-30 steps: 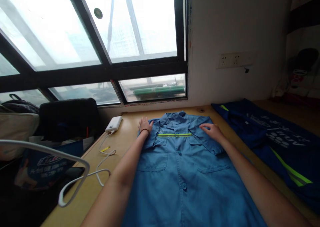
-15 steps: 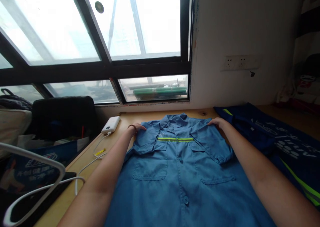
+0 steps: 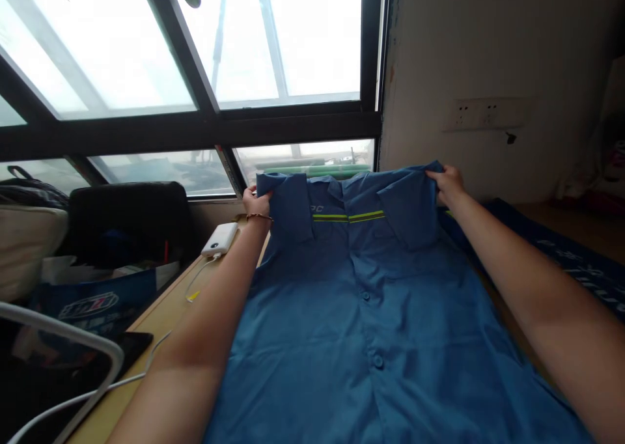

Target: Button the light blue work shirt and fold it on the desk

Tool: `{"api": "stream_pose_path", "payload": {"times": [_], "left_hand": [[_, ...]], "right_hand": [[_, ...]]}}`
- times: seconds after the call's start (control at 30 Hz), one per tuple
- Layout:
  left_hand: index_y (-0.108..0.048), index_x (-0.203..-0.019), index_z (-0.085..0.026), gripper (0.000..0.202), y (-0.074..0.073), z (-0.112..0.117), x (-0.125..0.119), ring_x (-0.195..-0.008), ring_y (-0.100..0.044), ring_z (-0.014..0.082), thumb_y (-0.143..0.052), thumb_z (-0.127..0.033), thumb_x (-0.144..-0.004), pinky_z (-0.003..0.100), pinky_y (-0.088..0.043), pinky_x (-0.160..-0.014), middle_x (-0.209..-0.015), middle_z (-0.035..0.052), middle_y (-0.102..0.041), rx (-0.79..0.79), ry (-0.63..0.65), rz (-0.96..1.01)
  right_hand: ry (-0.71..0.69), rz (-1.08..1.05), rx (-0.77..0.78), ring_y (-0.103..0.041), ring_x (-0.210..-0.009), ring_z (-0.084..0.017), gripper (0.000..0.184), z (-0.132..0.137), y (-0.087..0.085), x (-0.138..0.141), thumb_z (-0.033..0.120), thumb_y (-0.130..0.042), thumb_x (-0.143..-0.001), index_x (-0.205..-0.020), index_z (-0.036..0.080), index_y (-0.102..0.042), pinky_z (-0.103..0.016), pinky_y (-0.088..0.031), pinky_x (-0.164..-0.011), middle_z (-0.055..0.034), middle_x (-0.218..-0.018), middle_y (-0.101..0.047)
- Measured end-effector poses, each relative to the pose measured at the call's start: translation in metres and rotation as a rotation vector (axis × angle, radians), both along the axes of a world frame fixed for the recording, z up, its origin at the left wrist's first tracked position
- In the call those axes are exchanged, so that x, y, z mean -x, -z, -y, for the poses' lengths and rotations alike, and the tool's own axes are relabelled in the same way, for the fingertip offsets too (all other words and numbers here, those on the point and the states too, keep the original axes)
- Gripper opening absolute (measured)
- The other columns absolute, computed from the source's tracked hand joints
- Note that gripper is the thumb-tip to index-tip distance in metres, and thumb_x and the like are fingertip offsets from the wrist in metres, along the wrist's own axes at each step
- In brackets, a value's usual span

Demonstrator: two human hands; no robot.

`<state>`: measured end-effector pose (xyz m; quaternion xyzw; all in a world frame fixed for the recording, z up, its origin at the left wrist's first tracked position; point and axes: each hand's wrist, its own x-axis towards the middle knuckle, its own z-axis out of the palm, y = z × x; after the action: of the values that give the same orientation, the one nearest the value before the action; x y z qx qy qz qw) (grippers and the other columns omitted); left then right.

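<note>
A blue short-sleeved work shirt [image 3: 332, 314] with a buttoned front and a yellow-green chest stripe spreads before me. Its shoulder end is lifted off the table, and the lower part runs toward me out of view. At the upper left corner, my left hand [image 3: 256, 203] is closed on the cloth by the shoulder. My right hand [image 3: 446, 185] pinches the opposite corner at about the same height. Both sleeves lie folded inward over the chest. The collar is mostly hidden behind the raised fold.
Left of the shirt, a white power bank [image 3: 219, 239] with a cable lies on the wooden table [image 3: 195, 314]. A dark blue printed garment [image 3: 576, 255] lies at right. Beyond are a window and a wall socket [image 3: 488, 113]. A black chair [image 3: 129, 216] stands at left.
Both hands have risen, lifting the shirt's shoulder end off the table. The hands are now farther apart, and the collar has dropped mostly out of sight.
</note>
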<state>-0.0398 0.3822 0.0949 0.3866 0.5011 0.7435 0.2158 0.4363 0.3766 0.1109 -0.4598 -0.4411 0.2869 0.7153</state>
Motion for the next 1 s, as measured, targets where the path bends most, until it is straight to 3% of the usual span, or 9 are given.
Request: {"api": "stream_pose_path", "payload": {"times": [0.1, 0.23, 0.4, 0.47, 0.53, 0.63, 0.73, 0.87, 1.0], "left_hand": [[-0.050, -0.091, -0.013, 0.045, -0.004, 0.034, -0.004, -0.060, -0.054, 0.0112, -0.064, -0.013, -0.048, 0.028, -0.047, -0.066, -0.073, 0.0012, -0.057, -0.028, 0.067, 0.056], [-0.055, -0.088, -0.013, 0.038, 0.015, 0.115, -0.002, -0.073, -0.057, 0.0170, -0.063, -0.022, -0.051, 0.033, -0.046, -0.074, -0.078, 0.0025, -0.059, 0.052, 0.114, -0.147], [-0.058, -0.094, -0.019, 0.034, 0.056, 0.253, 0.024, -0.087, -0.057, 0.0224, -0.057, -0.027, -0.061, 0.037, -0.044, -0.083, -0.090, 0.0030, -0.063, 0.371, 0.356, -0.865], [-0.060, -0.090, -0.023, 0.029, 0.073, 0.301, 0.034, -0.094, -0.055, 0.0233, -0.052, -0.019, -0.062, 0.044, -0.035, -0.092, -0.094, 0.0028, -0.064, 0.298, 0.471, -1.235], [-0.060, -0.092, -0.026, 0.032, 0.086, 0.335, 0.039, -0.097, -0.054, 0.0226, -0.049, -0.013, -0.065, 0.049, -0.024, -0.099, -0.095, 0.0024, -0.064, 0.189, 0.447, -1.497], [-0.058, -0.101, -0.028, 0.036, 0.092, 0.354, 0.035, -0.099, -0.054, 0.0208, -0.045, -0.011, -0.072, 0.051, -0.017, -0.102, -0.096, 0.0024, -0.064, 0.078, 0.339, -1.729], [-0.060, -0.098, -0.029, 0.029, 0.081, 0.348, 0.025, -0.100, -0.053, 0.0208, -0.046, -0.016, -0.076, 0.050, -0.014, -0.103, -0.095, 0.0016, -0.064, 0.029, 0.332, -1.828], [-0.060, -0.097, -0.024, 0.023, 0.050, 0.346, 0.019, -0.100, -0.053, 0.0220, -0.047, -0.024, -0.077, 0.052, -0.013, -0.103, -0.100, 0.0027, -0.064, -0.023, 0.227, -1.761], [-0.058, -0.101, -0.024, 0.027, 0.032, 0.378, 0.021, -0.106, -0.050, 0.0220, -0.049, -0.025, -0.076, 0.049, -0.018, -0.103, -0.107, 0.0024, -0.061, -0.075, 0.205, -1.705]], "right_hand": [[-0.100, -0.051, -0.037, -0.057, -0.058, -0.009, 0.018, 0.034, -0.012, -0.008, 0.006, -0.063, -0.057, -0.069, 0.016, -0.056, -0.023, -0.050, -0.061, 0.0021, -0.066, -0.060], [-0.223, 0.130, 0.075, -0.059, -0.066, -0.013, 0.025, 0.118, 0.004, -0.026, 0.014, -0.069, -0.055, -0.077, 0.019, -0.058, -0.025, -0.050, -0.068, 0.0006, -0.075, -0.063], [-0.229, 0.725, 0.326, -0.061, -0.072, -0.020, 0.037, 0.251, 0.063, -0.056, 0.028, -0.068, -0.060, -0.094, 0.023, -0.052, -0.027, -0.050, -0.066, -0.0030, -0.079, -0.064], [-0.319, 1.020, 0.368, -0.062, -0.079, -0.022, 0.044, 0.296, 0.088, -0.060, 0.024, -0.062, -0.067, -0.109, 0.024, -0.048, -0.030, -0.051, -0.067, -0.0051, -0.089, -0.064], [-0.410, 1.269, 0.287, -0.060, -0.091, -0.023, 0.050, 0.328, 0.108, -0.056, 0.016, -0.051, -0.073, -0.122, 0.025, -0.042, -0.033, -0.049, -0.077, -0.0056, -0.102, -0.062], [-0.435, 1.512, 0.126, -0.055, -0.100, -0.020, 0.058, 0.346, 0.123, -0.044, 0.005, -0.038, -0.075, -0.129, 0.025, -0.036, -0.034, -0.044, -0.088, -0.0053, -0.110, -0.058], [-0.397, 1.614, 0.088, -0.057, -0.096, -0.019, 0.059, 0.339, 0.119, -0.038, 0.003, -0.033, -0.075, -0.130, 0.022, -0.035, -0.033, -0.046, -0.084, -0.0063, -0.104, -0.060], [-0.318, 1.611, 0.111, -0.057, -0.097, -0.020, 0.061, 0.337, 0.082, -0.044, 0.005, -0.037, -0.072, -0.130, 0.021, -0.035, -0.032, -0.047, -0.082, -0.0055, -0.111, -0.057], [-0.159, 1.560, 0.150, -0.057, -0.096, -0.021, 0.063, 0.371, 0.050, -0.052, 0.011, -0.046, -0.067, -0.126, 0.030, -0.040, -0.030, -0.048, -0.082, 0.0006, -0.112, -0.058]]}}
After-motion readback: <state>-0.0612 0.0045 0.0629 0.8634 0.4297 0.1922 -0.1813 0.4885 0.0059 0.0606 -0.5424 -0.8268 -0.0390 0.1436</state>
